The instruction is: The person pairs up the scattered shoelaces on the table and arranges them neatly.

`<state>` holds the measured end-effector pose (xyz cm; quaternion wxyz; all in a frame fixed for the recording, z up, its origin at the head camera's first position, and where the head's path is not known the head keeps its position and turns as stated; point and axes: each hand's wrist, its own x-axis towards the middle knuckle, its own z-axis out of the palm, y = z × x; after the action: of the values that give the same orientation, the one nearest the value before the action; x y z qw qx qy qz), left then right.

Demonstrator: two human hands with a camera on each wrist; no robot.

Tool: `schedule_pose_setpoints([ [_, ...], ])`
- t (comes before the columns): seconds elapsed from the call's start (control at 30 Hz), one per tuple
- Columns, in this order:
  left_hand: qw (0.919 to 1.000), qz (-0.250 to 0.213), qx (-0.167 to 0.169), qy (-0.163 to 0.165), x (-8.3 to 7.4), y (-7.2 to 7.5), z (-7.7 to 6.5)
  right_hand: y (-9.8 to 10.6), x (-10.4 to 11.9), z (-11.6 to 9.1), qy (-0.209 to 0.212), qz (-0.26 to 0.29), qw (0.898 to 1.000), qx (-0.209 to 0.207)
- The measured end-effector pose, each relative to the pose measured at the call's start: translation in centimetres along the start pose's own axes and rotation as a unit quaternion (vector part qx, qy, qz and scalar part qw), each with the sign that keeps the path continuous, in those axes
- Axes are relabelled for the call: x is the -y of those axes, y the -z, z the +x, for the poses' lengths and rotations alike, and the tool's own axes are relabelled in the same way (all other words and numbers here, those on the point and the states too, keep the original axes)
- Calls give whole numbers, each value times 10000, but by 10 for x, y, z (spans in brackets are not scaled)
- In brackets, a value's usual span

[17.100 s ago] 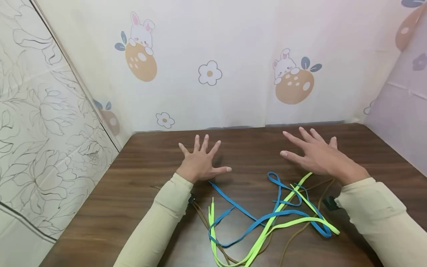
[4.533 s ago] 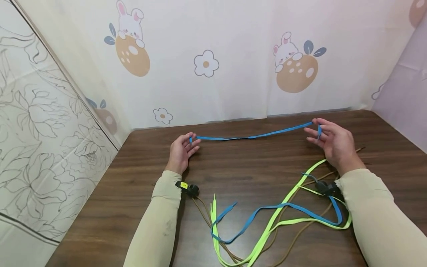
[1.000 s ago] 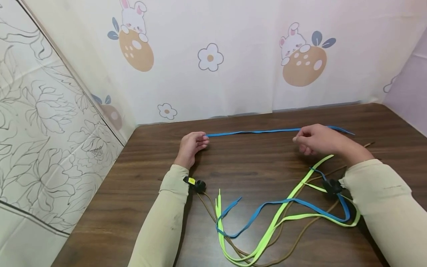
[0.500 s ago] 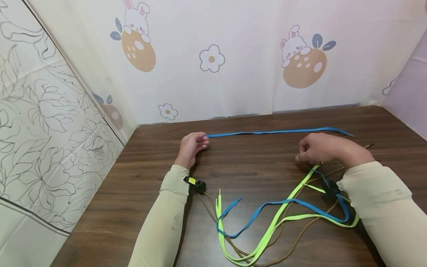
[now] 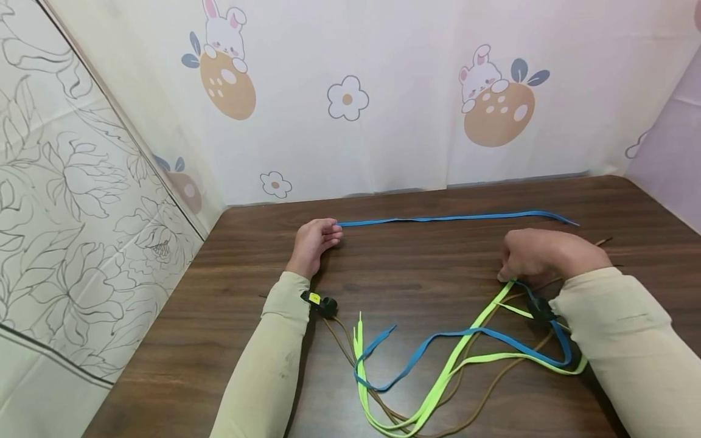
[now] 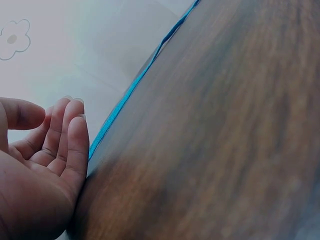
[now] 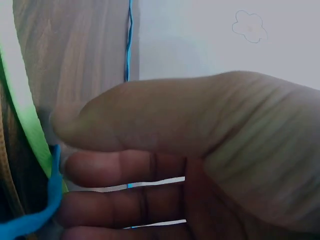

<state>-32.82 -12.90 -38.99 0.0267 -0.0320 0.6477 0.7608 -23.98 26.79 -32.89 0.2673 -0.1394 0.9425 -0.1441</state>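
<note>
A blue shoelace (image 5: 438, 219) lies stretched along the back of the table. My left hand (image 5: 316, 243) rests at its left end. In the left wrist view those fingers (image 6: 75, 150) are loosely bent, the thumb lies apart from the nearest fingers, and the lace runs behind them. My right hand (image 5: 539, 252) reaches down at the upper end of a yellow-green shoelace (image 5: 476, 325). In the right wrist view its thumb and index finger (image 7: 110, 167) stand slightly apart near that lace and a second blue shoelace's tip (image 7: 56, 150). The yellow-green lace's end is hidden behind the hand.
A second blue shoelace (image 5: 421, 350) and brown cords (image 5: 493, 389) lie tangled with the yellow-green lace on the dark wooden table (image 5: 181, 328). Black wrist cameras (image 5: 328, 306) sit under both wrists. A patterned wall (image 5: 394, 121) borders the back.
Both hands held the first blue lace up earlier; it now lies along the back. In the last second my right hand left it and came down to the yellow-green lace. The left hand stayed.
</note>
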Motion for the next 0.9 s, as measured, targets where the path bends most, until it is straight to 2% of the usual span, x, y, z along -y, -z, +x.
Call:
schedule_pose_setpoints([
  [0.17,10000,1,12,-13,2,1,0,-2,1,0,-73,266,9992,283],
  [0.3,10000,9,19,-29,2,0,1,-3,2,1,-61,306,9990,313],
  [0.43,10000,32,-9,10,1,0,1,-3,2,7,97,93,9996,230],
  [0.57,10000,33,-23,-10,1,0,2,-3,3,12,398,-50,9992,-14],
  [0.77,9999,50,19,-110,2,-2,3,-7,9,15,725,249,9964,-369],
  [0.9,10000,24,-7,-63,3,-2,2,-8,11,18,825,356,9912,-971],
])
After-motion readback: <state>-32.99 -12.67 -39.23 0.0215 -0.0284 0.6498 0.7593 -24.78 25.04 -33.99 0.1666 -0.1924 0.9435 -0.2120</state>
